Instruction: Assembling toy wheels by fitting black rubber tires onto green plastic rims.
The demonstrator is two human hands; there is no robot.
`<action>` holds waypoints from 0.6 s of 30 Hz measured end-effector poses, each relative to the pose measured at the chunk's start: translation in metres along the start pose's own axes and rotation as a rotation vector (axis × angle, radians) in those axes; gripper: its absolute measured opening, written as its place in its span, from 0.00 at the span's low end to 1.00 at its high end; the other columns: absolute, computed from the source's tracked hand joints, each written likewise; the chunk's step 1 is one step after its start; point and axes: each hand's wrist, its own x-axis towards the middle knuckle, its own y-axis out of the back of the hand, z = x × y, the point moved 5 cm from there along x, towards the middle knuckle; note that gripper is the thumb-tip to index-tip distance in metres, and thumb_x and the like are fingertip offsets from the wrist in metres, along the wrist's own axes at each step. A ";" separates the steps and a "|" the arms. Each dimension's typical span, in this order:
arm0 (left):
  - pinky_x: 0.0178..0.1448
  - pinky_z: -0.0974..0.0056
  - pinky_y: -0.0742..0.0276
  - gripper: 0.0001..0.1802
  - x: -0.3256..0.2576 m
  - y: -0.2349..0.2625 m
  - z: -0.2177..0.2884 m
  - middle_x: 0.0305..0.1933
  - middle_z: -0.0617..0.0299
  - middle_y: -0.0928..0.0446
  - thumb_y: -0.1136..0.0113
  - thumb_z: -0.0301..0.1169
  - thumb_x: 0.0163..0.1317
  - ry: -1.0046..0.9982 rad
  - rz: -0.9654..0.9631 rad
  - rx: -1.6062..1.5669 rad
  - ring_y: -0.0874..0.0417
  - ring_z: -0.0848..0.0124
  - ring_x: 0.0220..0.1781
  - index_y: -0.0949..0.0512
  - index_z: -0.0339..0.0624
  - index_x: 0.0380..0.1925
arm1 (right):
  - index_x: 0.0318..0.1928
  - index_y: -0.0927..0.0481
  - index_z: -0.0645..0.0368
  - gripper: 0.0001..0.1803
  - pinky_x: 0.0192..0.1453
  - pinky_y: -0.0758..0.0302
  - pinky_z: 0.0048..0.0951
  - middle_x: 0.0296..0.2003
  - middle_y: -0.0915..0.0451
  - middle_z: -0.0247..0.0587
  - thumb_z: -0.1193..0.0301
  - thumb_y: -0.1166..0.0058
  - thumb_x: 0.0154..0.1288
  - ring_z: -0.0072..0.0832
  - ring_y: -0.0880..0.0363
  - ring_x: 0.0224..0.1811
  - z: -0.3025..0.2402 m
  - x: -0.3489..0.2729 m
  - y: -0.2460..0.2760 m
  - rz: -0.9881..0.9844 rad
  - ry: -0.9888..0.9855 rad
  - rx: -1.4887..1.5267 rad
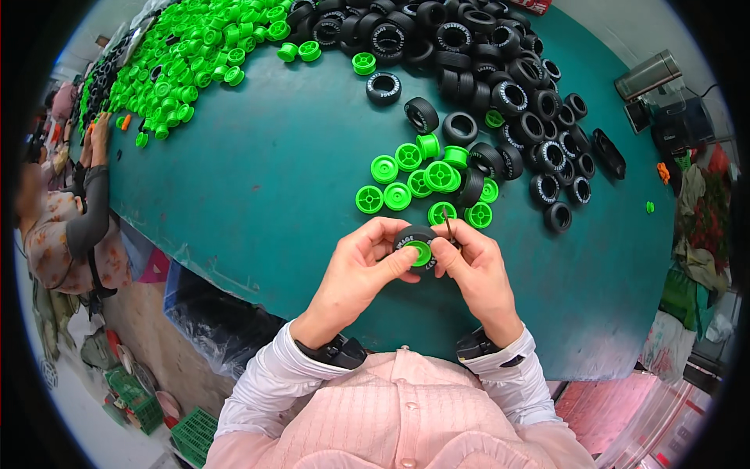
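Both hands hold one small toy wheel (416, 247): a black rubber tyre with a bright green hub pressed into its middle. My left hand (361, 270) grips its left side with the thumb on the hub's edge. My right hand (473, 266) grips the right side, thumb against the hub. Just beyond the hands, several loose green hubs (418, 178) lie in a cluster on the teal table (258, 195). Loose black tyres (539, 148) lie to their right and farther back.
A large heap of green hubs (195, 55) fills the far left of the table, a heap of black tyres (437, 31) the far middle. Another person (74, 227) works at the left edge. A metal flask (647, 74) stands at the right, green crates (191, 434) below.
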 end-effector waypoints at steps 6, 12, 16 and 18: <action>0.50 0.60 0.15 0.14 0.003 0.005 -0.010 0.49 0.62 0.19 0.41 0.31 0.73 -0.013 0.032 -0.128 0.17 0.73 0.51 0.24 0.38 0.54 | 0.39 0.23 0.67 0.08 0.31 0.33 0.22 0.31 0.27 0.32 0.74 0.39 0.68 0.17 0.31 0.29 -0.014 -0.002 -0.012 0.075 0.174 -0.130; 0.54 0.59 0.16 0.14 0.002 0.001 -0.005 0.51 0.60 0.19 0.41 0.31 0.73 -0.003 0.048 -0.159 0.17 0.72 0.52 0.24 0.38 0.54 | 0.43 0.21 0.67 0.09 0.36 0.29 0.19 0.34 0.23 0.31 0.74 0.38 0.69 0.15 0.28 0.32 -0.014 -0.001 -0.002 0.077 0.202 -0.153; 0.53 0.60 0.15 0.15 0.002 0.005 -0.007 0.51 0.60 0.19 0.42 0.31 0.73 0.097 -0.005 -0.186 0.17 0.72 0.52 0.25 0.37 0.55 | 0.46 0.20 0.66 0.12 0.37 0.30 0.18 0.34 0.23 0.28 0.72 0.35 0.67 0.13 0.29 0.33 -0.005 -0.001 0.002 0.124 0.134 -0.028; 0.52 0.60 0.14 0.14 -0.001 0.000 -0.006 0.51 0.59 0.19 0.42 0.31 0.73 0.079 0.002 -0.187 0.17 0.72 0.52 0.24 0.36 0.54 | 0.47 0.20 0.66 0.13 0.37 0.31 0.18 0.33 0.23 0.28 0.71 0.34 0.67 0.13 0.29 0.33 -0.002 -0.003 0.003 0.118 0.114 -0.033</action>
